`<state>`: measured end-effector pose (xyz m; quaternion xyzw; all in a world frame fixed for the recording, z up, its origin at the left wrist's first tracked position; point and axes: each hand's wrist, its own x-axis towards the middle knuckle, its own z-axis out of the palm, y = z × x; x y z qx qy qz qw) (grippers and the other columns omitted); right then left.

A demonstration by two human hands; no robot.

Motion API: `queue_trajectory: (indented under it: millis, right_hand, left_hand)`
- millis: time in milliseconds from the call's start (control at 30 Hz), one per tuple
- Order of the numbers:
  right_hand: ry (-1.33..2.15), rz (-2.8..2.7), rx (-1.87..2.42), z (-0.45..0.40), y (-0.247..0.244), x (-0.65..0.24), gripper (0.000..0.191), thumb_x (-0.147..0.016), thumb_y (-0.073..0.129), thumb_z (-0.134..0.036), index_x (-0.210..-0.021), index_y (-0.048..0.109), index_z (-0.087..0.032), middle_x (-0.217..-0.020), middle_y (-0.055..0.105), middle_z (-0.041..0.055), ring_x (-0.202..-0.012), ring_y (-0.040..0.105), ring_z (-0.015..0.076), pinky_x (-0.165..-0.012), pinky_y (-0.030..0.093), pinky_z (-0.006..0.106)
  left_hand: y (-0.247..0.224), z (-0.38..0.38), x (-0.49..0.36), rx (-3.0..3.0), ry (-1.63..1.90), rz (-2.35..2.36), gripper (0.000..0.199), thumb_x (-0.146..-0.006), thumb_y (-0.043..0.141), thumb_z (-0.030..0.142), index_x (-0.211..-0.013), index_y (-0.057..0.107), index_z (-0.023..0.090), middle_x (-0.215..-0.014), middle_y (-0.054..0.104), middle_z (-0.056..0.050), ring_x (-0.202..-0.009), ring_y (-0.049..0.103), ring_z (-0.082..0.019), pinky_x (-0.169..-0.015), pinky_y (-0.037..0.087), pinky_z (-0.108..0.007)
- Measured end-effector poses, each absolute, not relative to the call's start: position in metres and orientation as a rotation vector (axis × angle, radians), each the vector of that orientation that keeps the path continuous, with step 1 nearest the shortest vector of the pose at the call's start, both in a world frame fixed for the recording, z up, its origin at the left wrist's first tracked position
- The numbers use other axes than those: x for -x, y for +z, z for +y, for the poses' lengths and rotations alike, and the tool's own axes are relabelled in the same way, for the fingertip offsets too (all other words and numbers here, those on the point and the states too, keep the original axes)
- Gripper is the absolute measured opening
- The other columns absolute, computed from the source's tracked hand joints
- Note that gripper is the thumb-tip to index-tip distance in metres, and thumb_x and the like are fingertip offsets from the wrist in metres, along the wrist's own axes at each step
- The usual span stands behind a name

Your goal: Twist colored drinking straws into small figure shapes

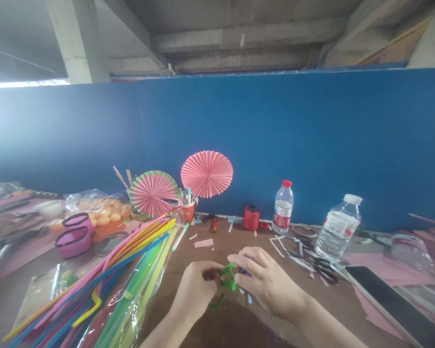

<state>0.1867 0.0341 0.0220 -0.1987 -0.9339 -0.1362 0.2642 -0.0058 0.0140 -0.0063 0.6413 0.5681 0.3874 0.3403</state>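
Note:
A green pipe cleaner (229,284), bent into loops, is held between my two hands over the brown table. My left hand (197,287) is closed on its left side, thumb and fingers pinched together. One loose green end hangs below the left fingers. From the right, my right hand (270,282) grips the loops with curled fingertips. Something small and blue (245,267) shows behind the right fingers, partly hidden. To the left lies a bundle of coloured pipe cleaners (130,275), partly in clear plastic.
Pink paper fans (207,174) stand at the back near a cup of pens (187,211). Two water bottles (282,208), black scissors (322,268) and paper scraps lie to the right. A phone-like dark slab (395,304) is nearby. A purple ring-shaped item (74,241) sits left.

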Motion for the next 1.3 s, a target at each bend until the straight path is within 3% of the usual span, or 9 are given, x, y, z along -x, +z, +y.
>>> queue_trajectory:
  millis: [100, 267, 367, 633, 767, 933, 1100, 1300]
  right_hand:
    - [-0.328, -2.569, 0.486, 0.033, 0.025, -0.185, 0.02, -0.086, 0.037, -0.01, -0.081, 0.055, -0.017, -0.116, 0.053, 0.0033, -0.103, 0.041, 0.0193, -0.084, 0.033, 0.034]
    - [-0.15, -2.581, 0.532, 0.037, 0.019, -0.181, 0.018, -0.087, 0.039, -0.016, -0.078, 0.055, -0.017, -0.086, 0.061, 0.0037, -0.085, 0.049, 0.0156, -0.074, 0.038, 0.028]
    - [0.027, -2.501, 0.618, 0.037, 0.013, -0.179, 0.019, -0.087, 0.038, -0.019, -0.076, 0.054, -0.017, -0.078, 0.059, 0.004, -0.075, 0.049, 0.0147, -0.068, 0.038, 0.027]
    - [0.678, -2.029, 1.032, 0.034, 0.015, -0.172, 0.02, -0.082, 0.045, -0.026, -0.071, 0.06, -0.018, -0.065, 0.058, -0.0007, -0.062, 0.052, 0.0124, -0.058, 0.038, 0.021]
    - [1.237, -1.639, 1.117, 0.043, 0.008, -0.169, 0.021, -0.074, 0.053, -0.035, -0.067, 0.06, -0.016, -0.055, 0.052, -0.0031, -0.047, 0.048, 0.0098, -0.046, 0.037, 0.02]
    - [1.792, -1.146, 0.927, 0.047, 0.0, -0.165, 0.028, -0.064, 0.065, -0.039, -0.067, 0.057, -0.013, -0.049, 0.046, -0.0056, -0.04, 0.043, 0.0051, -0.041, 0.031, 0.017]
    - [1.748, -0.981, 0.795, 0.043, -0.003, -0.155, 0.028, -0.06, 0.07, -0.034, -0.077, 0.055, -0.016, -0.05, 0.047, -0.007, -0.04, 0.042, 0.005, -0.043, 0.034, 0.017]
    - [1.233, -1.351, 0.956, 0.036, -0.006, -0.152, 0.014, -0.07, 0.059, -0.029, -0.074, 0.059, -0.015, -0.059, 0.058, -0.0014, -0.05, 0.05, 0.01, -0.049, 0.039, 0.02]
  left_hand:
    - [-0.006, 0.012, 0.005, -1.799, 0.998, 1.568, 0.03, -0.062, 0.043, 0.012, -0.077, 0.069, 0.019, -0.059, 0.061, 0.002, -0.055, 0.052, -0.013, -0.051, 0.035, -0.021]
    - [0.0, 0.007, 0.0, -1.918, 0.966, 1.649, 0.028, -0.062, 0.043, 0.012, -0.072, 0.068, 0.02, -0.062, 0.063, 0.001, -0.056, 0.053, -0.013, -0.054, 0.036, -0.021]
    - [0.004, 0.005, -0.003, -2.008, 0.955, 1.659, 0.026, -0.062, 0.043, 0.01, -0.068, 0.066, 0.02, -0.061, 0.061, 0.001, -0.055, 0.052, -0.013, -0.053, 0.035, -0.021]
    - [0.001, 0.004, -0.004, -2.34, 1.025, 1.587, 0.028, -0.064, 0.043, 0.003, -0.073, 0.063, 0.019, -0.068, 0.062, -0.002, -0.066, 0.055, -0.016, -0.063, 0.038, -0.026]
    - [0.0, 0.001, -0.004, -2.431, 1.11, 1.519, 0.028, -0.065, 0.043, 0.001, -0.074, 0.063, 0.019, -0.066, 0.059, -0.002, -0.065, 0.054, -0.015, -0.062, 0.039, -0.025]
    - [0.003, 0.002, -0.006, -1.923, 1.237, 1.363, 0.018, -0.071, 0.048, 0.011, -0.075, 0.064, 0.016, -0.065, 0.06, -0.002, -0.057, 0.052, -0.012, -0.054, 0.041, -0.022]
    - [-0.002, 0.005, -0.013, -1.28, 1.223, 1.152, 0.013, -0.068, 0.06, 0.022, -0.072, 0.063, 0.01, -0.057, 0.059, -0.003, -0.047, 0.05, -0.01, -0.043, 0.039, -0.02]
    - [0.004, 0.002, -0.024, -0.874, 1.33, 1.008, 0.02, -0.059, 0.069, 0.028, -0.065, 0.059, 0.011, -0.047, 0.053, 0.003, -0.033, 0.041, -0.005, -0.033, 0.035, -0.018]
